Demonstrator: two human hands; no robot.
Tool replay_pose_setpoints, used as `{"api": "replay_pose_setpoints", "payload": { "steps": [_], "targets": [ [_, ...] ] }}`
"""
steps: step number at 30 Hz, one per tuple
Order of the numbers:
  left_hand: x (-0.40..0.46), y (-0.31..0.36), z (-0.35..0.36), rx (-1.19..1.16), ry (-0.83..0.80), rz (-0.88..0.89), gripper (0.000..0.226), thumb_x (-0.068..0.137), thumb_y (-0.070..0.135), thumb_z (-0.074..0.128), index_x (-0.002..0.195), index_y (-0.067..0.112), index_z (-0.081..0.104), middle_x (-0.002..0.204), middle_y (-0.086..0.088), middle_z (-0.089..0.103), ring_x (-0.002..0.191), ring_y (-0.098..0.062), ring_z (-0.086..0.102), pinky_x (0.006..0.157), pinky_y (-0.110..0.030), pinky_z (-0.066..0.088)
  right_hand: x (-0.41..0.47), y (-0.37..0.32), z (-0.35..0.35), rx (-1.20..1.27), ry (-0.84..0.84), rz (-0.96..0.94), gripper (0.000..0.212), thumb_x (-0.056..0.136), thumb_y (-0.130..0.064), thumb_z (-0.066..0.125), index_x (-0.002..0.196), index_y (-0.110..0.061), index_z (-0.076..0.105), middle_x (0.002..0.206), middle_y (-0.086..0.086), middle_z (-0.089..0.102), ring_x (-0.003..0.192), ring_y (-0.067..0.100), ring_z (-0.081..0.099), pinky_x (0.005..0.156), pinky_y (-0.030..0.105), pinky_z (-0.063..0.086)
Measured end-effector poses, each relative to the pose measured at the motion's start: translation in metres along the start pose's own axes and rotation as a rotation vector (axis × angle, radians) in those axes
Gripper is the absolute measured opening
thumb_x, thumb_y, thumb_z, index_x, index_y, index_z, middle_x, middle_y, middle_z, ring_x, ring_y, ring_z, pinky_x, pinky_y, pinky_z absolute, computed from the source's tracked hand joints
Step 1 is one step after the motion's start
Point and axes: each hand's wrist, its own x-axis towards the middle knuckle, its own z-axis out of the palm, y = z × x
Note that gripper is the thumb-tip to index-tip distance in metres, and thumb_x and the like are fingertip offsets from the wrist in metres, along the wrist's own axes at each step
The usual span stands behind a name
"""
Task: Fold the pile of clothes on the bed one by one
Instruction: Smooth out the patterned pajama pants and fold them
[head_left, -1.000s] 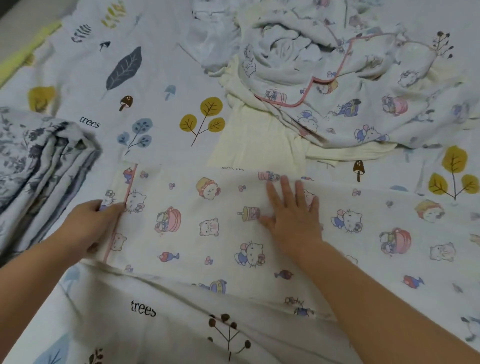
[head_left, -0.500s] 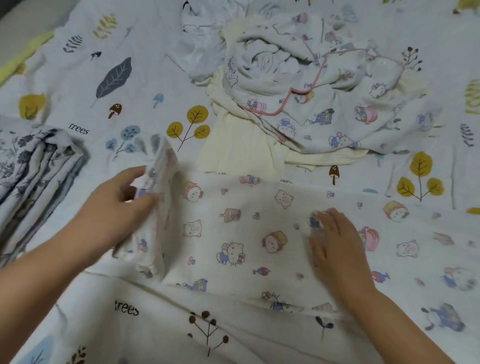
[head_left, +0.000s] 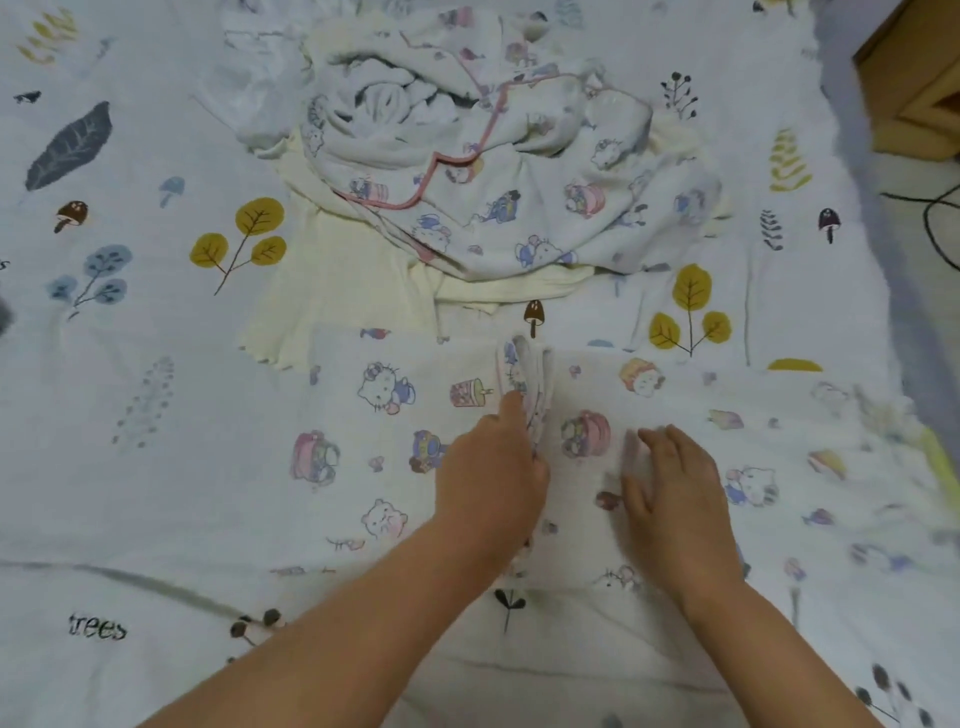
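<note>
A white garment with cartoon cats (head_left: 374, 441) lies flat across the bed in front of me. My left hand (head_left: 493, 467) grips its left end, carried over toward the middle, the bunched edge (head_left: 527, 379) standing up above my fingers. My right hand (head_left: 670, 483) lies flat with straight fingers on the cloth just right of it. Behind, a loose pile of clothes (head_left: 467, 171) holds a matching cartoon piece with pink trim on top of a pale yellow garment (head_left: 337, 291).
The bedsheet (head_left: 130, 415) is white with leaves, trees and mushrooms printed on it. A brown wooden piece of furniture (head_left: 914, 78) stands at the top right beyond the bed's edge, with a black cable (head_left: 935, 218) on the floor beside it.
My left hand has carried the garment's left end rightward over the cloth to the middle. My right hand slid right and stays flat. The camera swung right, so the folded floral stack left view.
</note>
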Motion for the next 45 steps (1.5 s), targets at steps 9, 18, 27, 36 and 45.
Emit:
{"api": "replay_pose_setpoints", "payload": {
  "steps": [9,18,27,36,45],
  "targets": [
    [-0.007,-0.019,0.017,-0.159,-0.056,0.129,0.031,0.093,0.018,0.047,0.122,0.02,0.056,0.109,0.005,0.058,0.095,-0.01,0.053,0.077,-0.016,0.035,0.003,-0.011,0.012,0.257,-0.05,0.012,0.027,0.096,-0.019,0.042,0.118,-0.014,0.056,0.109,0.004,0.063,0.09,0.016,0.055,0.075,0.026,0.039],
    [0.006,-0.07,0.007,0.347,-0.002,0.191,0.059,0.093,0.035,0.042,0.144,0.008,0.03,0.152,-0.022,0.018,0.14,-0.04,0.018,0.111,-0.053,0.024,0.014,-0.067,0.044,0.34,-0.087,-0.012,0.065,0.083,0.0,0.056,0.138,-0.018,0.026,0.13,0.008,0.037,0.106,0.022,0.047,0.082,0.027,0.039],
    [0.006,-0.073,0.035,0.56,-0.276,0.13,0.066,0.095,0.052,0.013,0.146,0.023,-0.018,0.154,-0.006,-0.026,0.141,-0.03,-0.024,0.114,-0.05,-0.004,0.017,-0.033,0.039,-0.011,-0.158,-0.08,0.057,0.096,-0.029,0.038,0.147,-0.031,0.012,0.148,0.009,0.017,0.13,0.025,0.025,0.104,0.037,0.029],
    [-0.005,-0.067,0.023,0.475,-0.241,0.171,0.062,0.097,0.041,0.031,0.15,0.016,0.01,0.158,-0.009,0.0,0.145,-0.027,0.0,0.118,-0.041,0.012,-0.034,0.078,-0.021,0.348,0.114,0.444,0.013,0.092,-0.016,0.046,0.083,-0.016,0.056,0.088,0.007,0.061,0.067,0.013,0.049,0.056,0.028,0.034],
    [-0.016,-0.057,0.028,0.44,-0.177,0.144,0.057,0.096,0.028,0.039,0.147,0.009,0.022,0.156,-0.014,0.013,0.143,-0.031,0.013,0.116,-0.045,0.018,-0.016,0.149,-0.041,0.82,0.383,0.923,0.068,0.084,-0.02,0.067,0.137,-0.001,0.029,0.105,0.007,0.049,0.092,0.021,0.049,0.083,0.03,0.038]
  ]
}}
